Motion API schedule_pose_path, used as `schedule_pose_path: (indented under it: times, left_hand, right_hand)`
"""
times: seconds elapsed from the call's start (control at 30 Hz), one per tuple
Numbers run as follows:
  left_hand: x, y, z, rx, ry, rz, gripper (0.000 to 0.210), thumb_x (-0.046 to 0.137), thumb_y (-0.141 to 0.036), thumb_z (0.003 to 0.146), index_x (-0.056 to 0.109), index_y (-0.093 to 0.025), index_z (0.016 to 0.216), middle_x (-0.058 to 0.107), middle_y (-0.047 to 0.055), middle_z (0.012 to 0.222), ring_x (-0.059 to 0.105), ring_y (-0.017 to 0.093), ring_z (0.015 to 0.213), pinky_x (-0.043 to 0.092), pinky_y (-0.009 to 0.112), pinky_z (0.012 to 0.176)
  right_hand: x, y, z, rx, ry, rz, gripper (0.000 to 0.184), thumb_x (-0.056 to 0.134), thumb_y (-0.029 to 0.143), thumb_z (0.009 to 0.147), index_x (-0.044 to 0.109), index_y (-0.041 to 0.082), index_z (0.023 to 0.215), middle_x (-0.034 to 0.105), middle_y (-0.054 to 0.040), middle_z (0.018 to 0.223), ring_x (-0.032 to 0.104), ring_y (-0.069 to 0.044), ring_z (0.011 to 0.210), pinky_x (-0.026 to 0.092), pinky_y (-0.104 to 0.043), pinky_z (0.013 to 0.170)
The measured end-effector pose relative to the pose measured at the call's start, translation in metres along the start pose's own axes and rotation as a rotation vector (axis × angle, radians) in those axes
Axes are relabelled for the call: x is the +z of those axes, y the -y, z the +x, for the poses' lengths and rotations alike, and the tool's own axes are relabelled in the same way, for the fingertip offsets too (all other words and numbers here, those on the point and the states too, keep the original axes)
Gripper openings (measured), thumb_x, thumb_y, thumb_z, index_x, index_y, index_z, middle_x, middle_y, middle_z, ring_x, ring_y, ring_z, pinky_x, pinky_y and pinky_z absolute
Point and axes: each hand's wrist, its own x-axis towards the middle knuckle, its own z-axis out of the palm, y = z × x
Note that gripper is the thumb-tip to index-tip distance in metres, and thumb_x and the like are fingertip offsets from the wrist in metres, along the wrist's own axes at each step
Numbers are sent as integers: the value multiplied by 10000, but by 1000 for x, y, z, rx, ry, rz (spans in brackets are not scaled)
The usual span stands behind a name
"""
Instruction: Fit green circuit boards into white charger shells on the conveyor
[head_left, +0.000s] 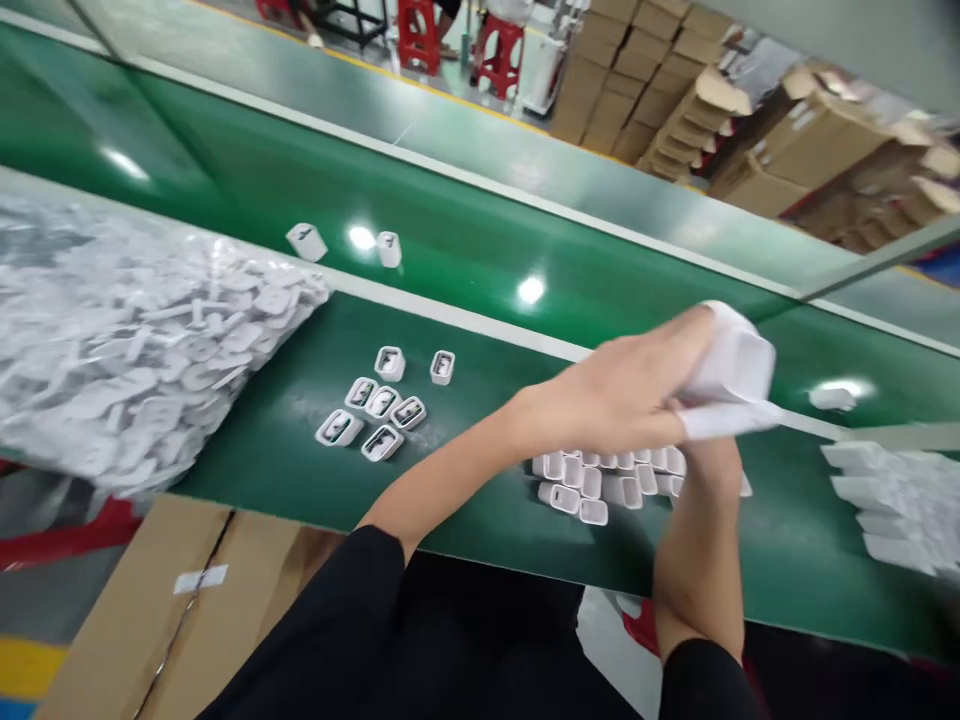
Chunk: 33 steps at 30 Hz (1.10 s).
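Note:
My left hand (622, 385) reaches across to the right and is closed on a white box (731, 365), which looks like a small thin-walled carton, tilted and slightly blurred. My right hand (712, 458) is raised just beneath it; its fingers are hidden behind the left hand and the box. Below both hands, small white plastic housings (592, 482) lie close together in rows on the green work surface (480, 440). Further left, several open white housings (384, 402) with dark and metallic parts inside stand in a loose group.
A large clear bag (150, 350) of white plastic pieces lies at the left. Folded white cartons (892, 505) are stacked at the right edge. Beyond the pale strip, a few white housings (306, 241) rest on the green belt (450, 240). A cardboard box (202, 610) stands below left.

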Motion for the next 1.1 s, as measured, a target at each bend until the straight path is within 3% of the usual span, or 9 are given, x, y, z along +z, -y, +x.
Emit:
schedule_pose_path:
  times: [0.1,0.17,0.2,0.3,0.4,0.53,0.7,0.9,1.1]
  left_hand:
    - [-17,11,-7,2,-123,-26,341,695,-471,1123,539,-260,1341,701,77,1255,728,277,1116,609,417,912]
    - [-25,25,-10,-1,-153,-27,349,679,-448,1130,514,-264,1377,683,79,1261,708,260,1098,601,421,924]
    - [-28,33,-10,-14,-158,-14,353,662,-433,1134,495,-262,1394,675,87,1284,701,256,1108,598,426,941]
    - [-35,58,-10,-172,-119,129,331,629,-370,1115,464,-246,1374,681,109,1282,697,269,1091,587,449,956]
    - [-38,78,-8,-379,-2,337,281,661,-317,1043,507,-239,1265,704,98,1142,697,290,963,573,464,880]
    - [-41,99,-5,-362,76,494,189,677,-310,978,574,-238,1119,693,113,1208,691,335,1119,592,494,958]
    - [-48,130,-19,-535,80,381,240,765,-386,903,645,-252,1063,751,85,1182,727,293,1024,625,462,929]
    - [-42,168,-72,-626,53,250,381,868,-473,782,720,-248,1050,837,79,1118,780,320,1074,634,513,1068]
    - [-17,187,-117,-585,-206,238,555,868,-560,802,753,-229,1232,842,111,1245,786,333,1139,640,543,1137]
  right_hand:
    - [-21,-10,7,93,-367,-26,699,676,639,1067,227,294,658,234,45,645,282,-161,628,289,-373,600]
    - [-30,-27,13,211,-600,-31,732,630,673,1081,128,298,703,150,56,672,188,-148,651,224,-368,619]
    - [-35,-39,15,287,-636,-45,725,606,698,1083,120,303,719,136,58,685,179,-149,662,215,-368,627]
    - [-55,-78,14,465,-531,-84,675,612,685,1060,182,314,695,173,64,671,209,-151,654,225,-369,630]
    - [-81,-111,5,559,-385,-108,597,782,565,917,341,306,610,328,58,586,295,-151,614,270,-371,637]
    - [-102,-131,-16,635,-242,-113,314,818,455,792,594,273,667,563,15,579,473,-195,614,390,-381,674]
    - [-82,-102,-56,554,-279,-68,224,740,477,886,683,265,846,711,-30,782,634,-253,777,507,-423,796]
    - [-47,-33,-102,367,-277,32,260,739,468,1034,693,289,852,738,-6,878,676,-240,854,537,-426,874]
    - [-32,-25,-128,308,-413,41,255,754,458,1046,725,296,851,748,-17,879,676,-261,880,550,-444,881]
